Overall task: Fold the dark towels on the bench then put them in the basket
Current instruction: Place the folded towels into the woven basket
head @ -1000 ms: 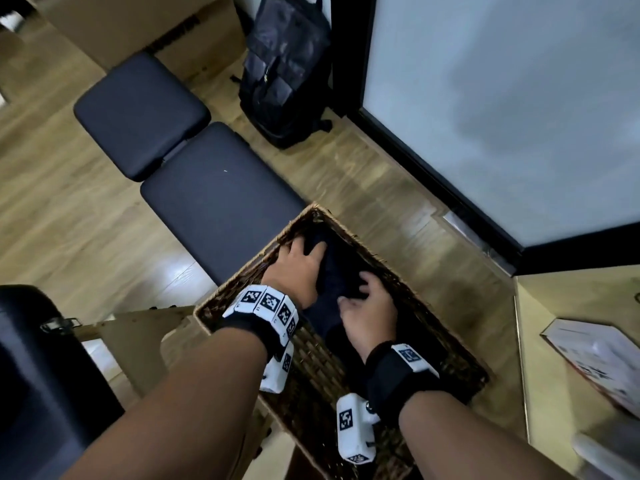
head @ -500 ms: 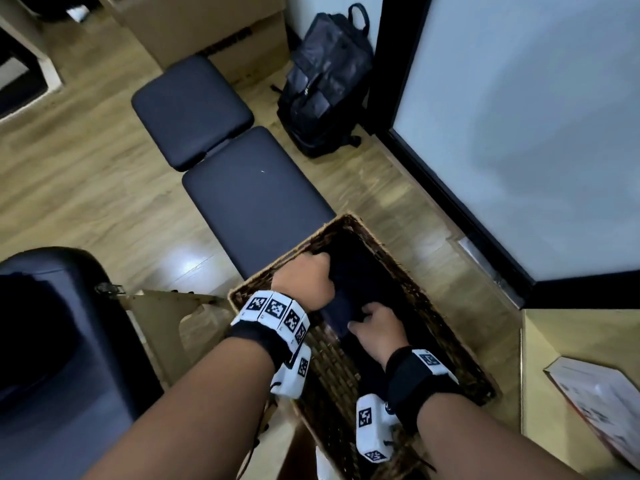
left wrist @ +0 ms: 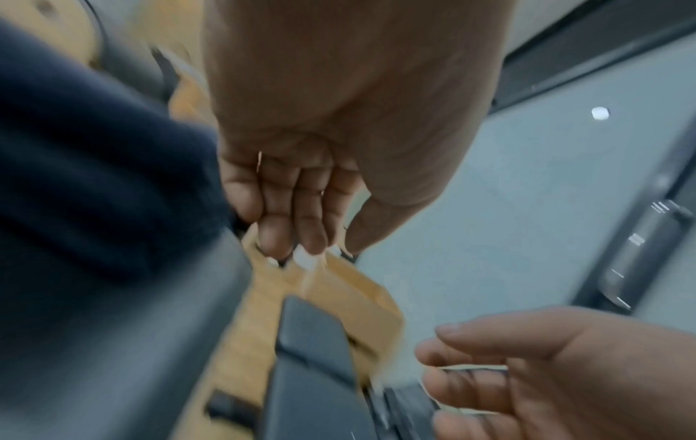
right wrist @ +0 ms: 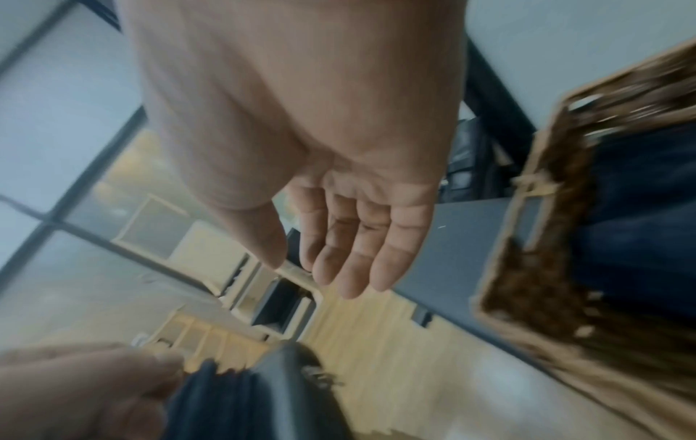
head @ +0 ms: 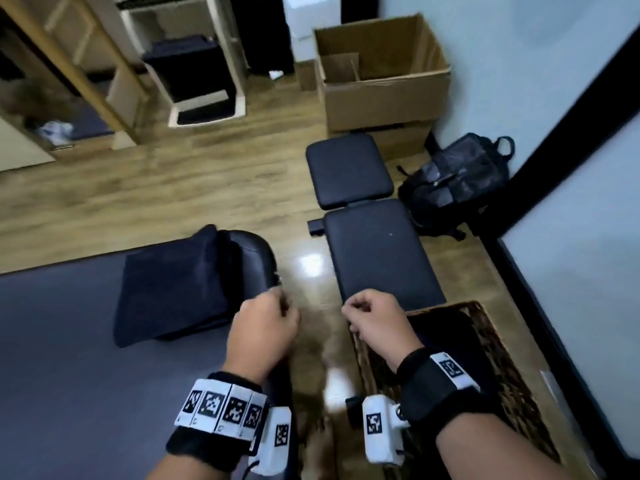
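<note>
Fingers [left wrist: 290, 208] of the left hand [head: 263, 332] are seen loosely curled and close together in its wrist view, with nothing held; those of the right hand [head: 375, 322] are likewise relaxed, slightly bent and empty in the right wrist view. Both hands are held in the air at about 6 o'clock in the head view, apart from each other, the left just beside the near corner of a dark towel [head: 173, 289], though contact cannot be confirmed. That towel is laid, already folded into a thick rectangle by the look of it, at 9 o'clock on a wide padded surface [head: 62, 375], which is taken to be the bench of the task. A wicker basket [head: 498, 358] is set on the floor at 4 o'clock under the right forearm, and dark cloth [right wrist: 640, 223] is seen inside it, so at least one towel is judged to be stowed. A second, narrower bench [head: 377, 258] lies at 1 o'clock with nothing on it.

The step in hand is judged to be the reach for the next towel. For the next move, the towel would need to be gripped along its near edge by both hands, its folds checked or finished, and the bundle kept flat while it is carried across to 4 o'clock and lowered into the basket
</note>
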Demonstrator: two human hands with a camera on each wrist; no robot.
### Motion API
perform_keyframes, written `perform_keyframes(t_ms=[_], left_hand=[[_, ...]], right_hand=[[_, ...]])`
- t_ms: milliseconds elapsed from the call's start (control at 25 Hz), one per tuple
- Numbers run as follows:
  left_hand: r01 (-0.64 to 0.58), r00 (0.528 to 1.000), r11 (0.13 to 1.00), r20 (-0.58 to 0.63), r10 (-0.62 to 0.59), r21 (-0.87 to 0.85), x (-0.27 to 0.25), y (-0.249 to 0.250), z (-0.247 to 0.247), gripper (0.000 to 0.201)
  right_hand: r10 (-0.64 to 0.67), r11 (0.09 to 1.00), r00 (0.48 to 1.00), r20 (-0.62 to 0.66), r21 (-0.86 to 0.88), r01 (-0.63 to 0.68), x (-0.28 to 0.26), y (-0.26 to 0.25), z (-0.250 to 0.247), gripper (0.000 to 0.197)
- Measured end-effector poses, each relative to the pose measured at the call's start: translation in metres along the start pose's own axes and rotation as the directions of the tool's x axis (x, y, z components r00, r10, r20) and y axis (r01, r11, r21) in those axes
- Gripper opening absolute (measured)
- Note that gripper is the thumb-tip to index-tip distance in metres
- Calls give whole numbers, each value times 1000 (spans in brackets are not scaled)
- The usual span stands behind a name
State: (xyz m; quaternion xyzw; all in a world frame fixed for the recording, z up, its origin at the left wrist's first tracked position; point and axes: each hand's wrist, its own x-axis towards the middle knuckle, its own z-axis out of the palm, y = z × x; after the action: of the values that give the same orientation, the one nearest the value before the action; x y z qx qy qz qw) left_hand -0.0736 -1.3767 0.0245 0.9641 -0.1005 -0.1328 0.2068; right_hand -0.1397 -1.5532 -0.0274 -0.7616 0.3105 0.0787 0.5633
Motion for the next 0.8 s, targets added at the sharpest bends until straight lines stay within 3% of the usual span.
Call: perform_keyframes(t_ms=[120,240,400,520,600,680,800], left_hand=[[51,957,998,-284,-60,-39,11,-62,-61,11],[174,891,984,-420,-173,-35,29,-123,-95,19],[381,890,922,-244,-386,-67,48,-186,-106,35],[419,888,888,-119,-445,-190,52,-201,-101,32],[468,858,837,-81,-507,-282,55,-207,-99,35],[514,830,784,-28,-557,-347,57,-214,-100,43],[534,825,754,41,-564,-383,55,-219,-99,52]], right_hand=[[-97,995,990,102,-17,99,16,-67,53,7],[-142,987,979,145,-50,151,27,-108,105,6],[-156,981,975,157,-88,171,33,-143,169,13],[-127,985,989,78,-106,135,33,-151,197,37],[-82,992,996,44,-90,85,33,-150,205,52],[-58,998,996,75,-11,59,34,-152,209,39],[-103,992,986,133,85,92,29,-157,206,20]])
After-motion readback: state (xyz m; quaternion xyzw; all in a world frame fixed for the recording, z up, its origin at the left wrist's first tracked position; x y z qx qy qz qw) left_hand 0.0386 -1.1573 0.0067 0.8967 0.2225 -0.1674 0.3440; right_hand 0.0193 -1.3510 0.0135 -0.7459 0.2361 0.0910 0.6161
